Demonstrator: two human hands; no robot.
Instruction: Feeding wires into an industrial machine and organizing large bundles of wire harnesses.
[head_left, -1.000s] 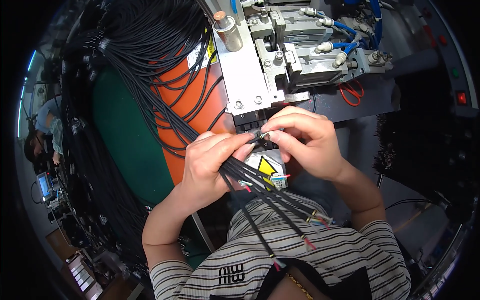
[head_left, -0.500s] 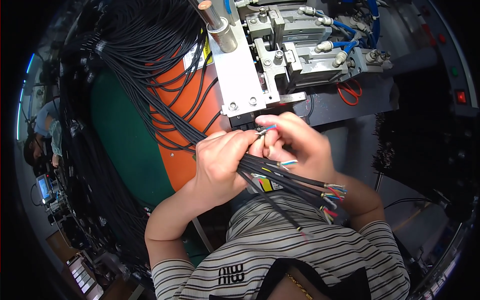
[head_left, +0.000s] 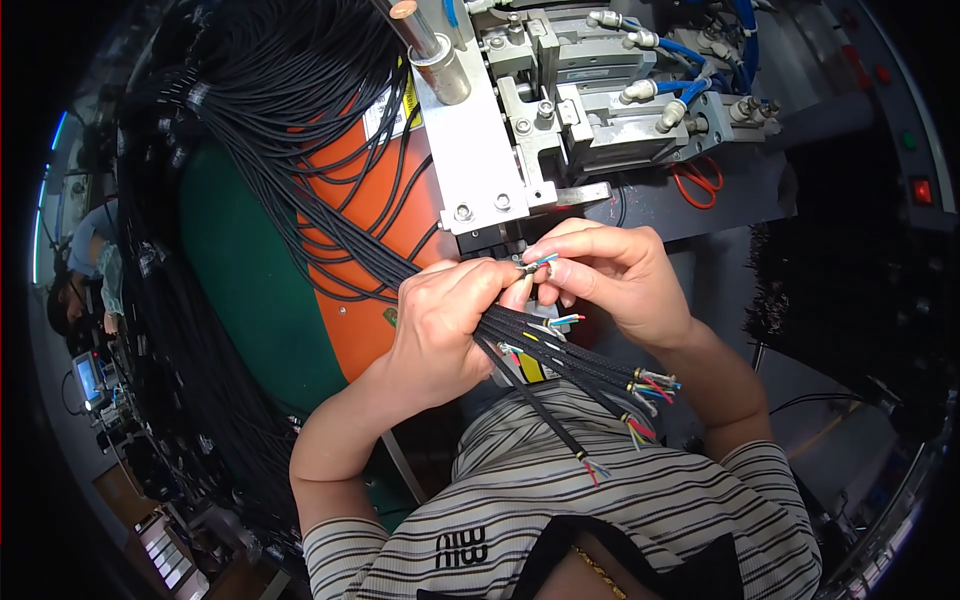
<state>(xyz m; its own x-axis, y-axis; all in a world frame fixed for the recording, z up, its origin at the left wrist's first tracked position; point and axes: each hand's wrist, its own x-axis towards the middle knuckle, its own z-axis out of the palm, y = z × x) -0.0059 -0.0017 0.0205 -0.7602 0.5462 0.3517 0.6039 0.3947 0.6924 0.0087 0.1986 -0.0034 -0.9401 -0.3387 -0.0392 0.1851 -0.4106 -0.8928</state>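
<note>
My left hand (head_left: 438, 325) is closed around a bundle of black cables (head_left: 575, 358). Their stripped ends fan out to the right and down, showing red, blue, white and yellow-green wires. Between my left thumb and index finger one cable's end points to the right, with thin coloured wires (head_left: 546, 261) coming out of it. My right hand (head_left: 632, 280) pinches at these wires with thumb and fingers. Behind my left hand, the bundle runs back to a large pile of black cables (head_left: 270, 70) at the far left.
Just beyond my hands stands a metal fixture plate (head_left: 485, 160) with a round post (head_left: 440, 70). Air cylinders (head_left: 625, 135) with blue hoses sit to its right. An orange board (head_left: 350, 325) and a green surface (head_left: 250, 290) lie left. Another person (head_left: 90, 245) sits far left.
My right hand has turned and opened out slightly to the right, its fingertips still at the coloured wires. The loose cable ends have swung a little left and down.
</note>
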